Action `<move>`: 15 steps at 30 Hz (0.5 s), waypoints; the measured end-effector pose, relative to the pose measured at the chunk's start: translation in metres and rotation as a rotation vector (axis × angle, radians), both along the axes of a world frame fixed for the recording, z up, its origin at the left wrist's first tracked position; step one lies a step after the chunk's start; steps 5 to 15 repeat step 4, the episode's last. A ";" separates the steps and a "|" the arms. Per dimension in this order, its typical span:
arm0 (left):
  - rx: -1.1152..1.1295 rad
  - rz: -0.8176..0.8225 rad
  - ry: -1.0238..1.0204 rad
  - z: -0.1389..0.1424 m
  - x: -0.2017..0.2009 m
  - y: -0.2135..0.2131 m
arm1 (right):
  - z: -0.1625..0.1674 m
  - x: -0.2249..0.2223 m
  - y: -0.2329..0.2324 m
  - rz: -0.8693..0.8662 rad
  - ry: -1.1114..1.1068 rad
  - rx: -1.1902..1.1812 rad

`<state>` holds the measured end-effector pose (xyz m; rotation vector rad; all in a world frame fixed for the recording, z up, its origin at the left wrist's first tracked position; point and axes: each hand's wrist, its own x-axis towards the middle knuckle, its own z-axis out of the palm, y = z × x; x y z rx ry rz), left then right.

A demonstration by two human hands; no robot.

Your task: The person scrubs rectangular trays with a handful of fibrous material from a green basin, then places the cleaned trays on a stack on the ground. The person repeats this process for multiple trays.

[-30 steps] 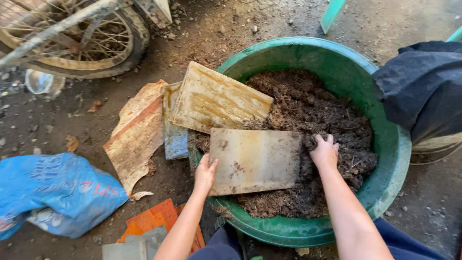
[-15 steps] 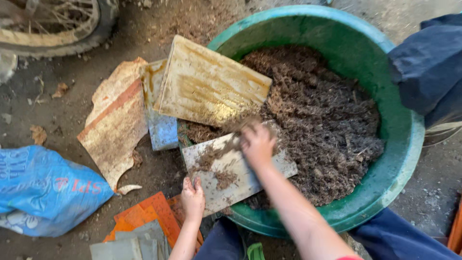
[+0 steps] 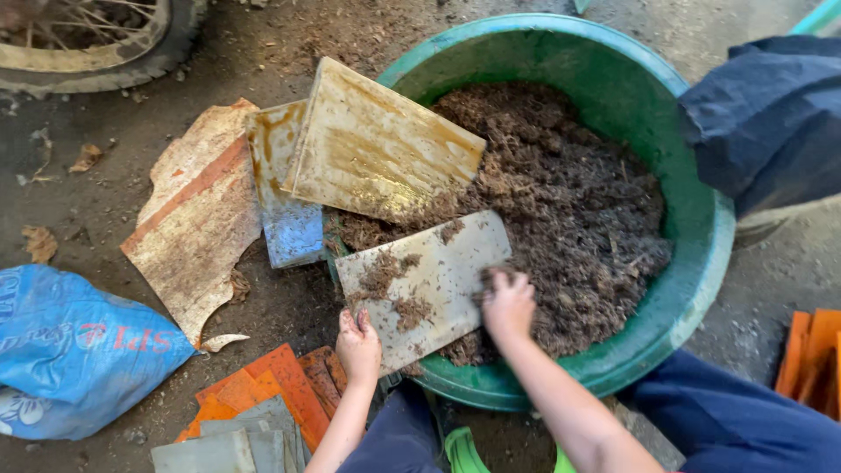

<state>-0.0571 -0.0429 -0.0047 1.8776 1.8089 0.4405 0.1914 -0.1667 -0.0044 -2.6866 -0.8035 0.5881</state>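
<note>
Nearest the camera, the person's dark blue trouser legs [image 3: 727,420] frame the bottom edge, with a bit of bright green footwear [image 3: 460,451] between them; just left of that lies a small stack of orange and grey tiles [image 3: 254,412] on the dirt floor [image 3: 105,201]. The left hand [image 3: 359,343] is clenched on the near left edge of a grey flat tile [image 3: 429,285], fingers curled over its rim; the right hand [image 3: 506,302] rests on the tile's right edge where it meets the soil, fingers bent and pressed into the crumbs, though whether it grips the tile or only loose soil I cannot tell. The tile lies tilted across the near rim of a large green basin [image 3: 701,254], scattered with clumps of dark brown soil [image 3: 578,210] that fills the basin behind it. Further on, a yellowish stained board [image 3: 377,144] leans over the basin's left rim, touching the soil with its lower corner; beside it on the floor lie a bluish tile [image 3: 289,219] and a broken rusty-orange sheet [image 3: 197,228]. At the left a blue sack [image 3: 70,359] lies crumpled; at the far right, more orange tiles [image 3: 810,355] and a dark cloth bundle [image 3: 771,114] above the basin's rim; farthest, top left, a wheel [image 3: 96,44].
</note>
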 end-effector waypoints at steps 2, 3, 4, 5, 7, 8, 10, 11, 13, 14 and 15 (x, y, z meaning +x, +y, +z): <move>-0.029 -0.005 0.048 0.005 0.003 0.001 | 0.012 -0.042 0.014 0.144 -0.101 0.134; -0.045 0.003 0.086 0.008 0.006 0.002 | 0.018 -0.064 0.027 0.179 -0.117 0.294; -0.057 0.013 0.122 0.011 0.009 0.004 | 0.026 -0.049 0.019 0.176 -0.126 0.294; -0.057 0.013 0.122 0.011 0.009 0.004 | 0.026 -0.049 0.019 0.176 -0.126 0.294; -0.057 0.013 0.122 0.011 0.009 0.004 | 0.026 -0.049 0.019 0.176 -0.126 0.294; -0.057 0.013 0.122 0.011 0.009 0.004 | 0.026 -0.049 0.019 0.176 -0.126 0.294; -0.057 0.013 0.122 0.011 0.009 0.004 | 0.026 -0.049 0.019 0.176 -0.126 0.294; -0.057 0.013 0.122 0.011 0.009 0.004 | 0.026 -0.049 0.019 0.176 -0.126 0.294; -0.057 0.013 0.122 0.011 0.009 0.004 | 0.026 -0.049 0.019 0.176 -0.126 0.294; -0.057 0.013 0.122 0.011 0.009 0.004 | 0.026 -0.049 0.019 0.176 -0.126 0.294; -0.057 0.013 0.122 0.011 0.009 0.004 | 0.026 -0.049 0.019 0.176 -0.126 0.294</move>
